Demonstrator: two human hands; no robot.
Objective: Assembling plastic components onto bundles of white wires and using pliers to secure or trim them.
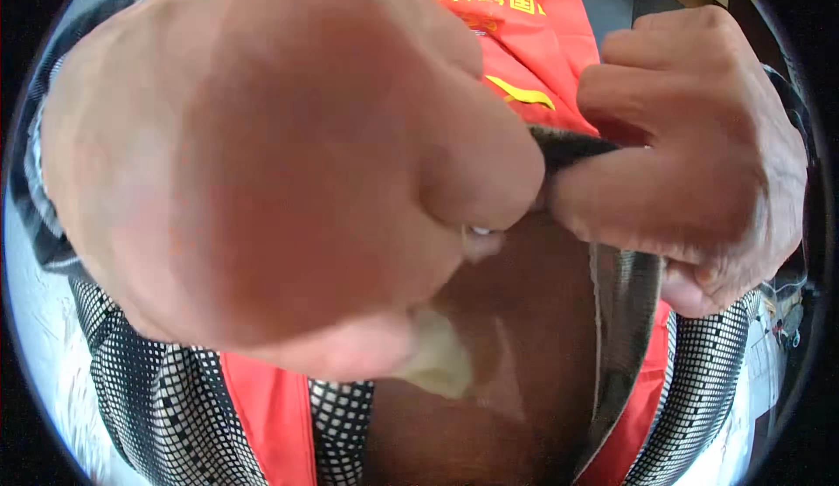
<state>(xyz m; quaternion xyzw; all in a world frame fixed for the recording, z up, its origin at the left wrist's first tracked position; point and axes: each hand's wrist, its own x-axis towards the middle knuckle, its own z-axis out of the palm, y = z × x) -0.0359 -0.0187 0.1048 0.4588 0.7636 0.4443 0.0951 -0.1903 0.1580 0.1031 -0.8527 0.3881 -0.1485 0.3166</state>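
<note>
My left hand fills much of the left and middle, very close and blurred. Its fingers are curled closed; what they hold, if anything, is hidden behind the hand. On the right, my right hand is closed, thumb and fingers pinching the upper part of a dark fabric band. The fingertips of both hands nearly meet there. Below them lies a smooth brown surface, whose kind I cannot make out. A small white spot shows under the left fingers. Beside that hand is a blurred pale yellow piece.
A red apron with yellow print spreads beyond my hands, and its red straps run down both sides. Black-and-white checked clothing shows at the lower left and right. Small blurred items lie at the far right edge.
</note>
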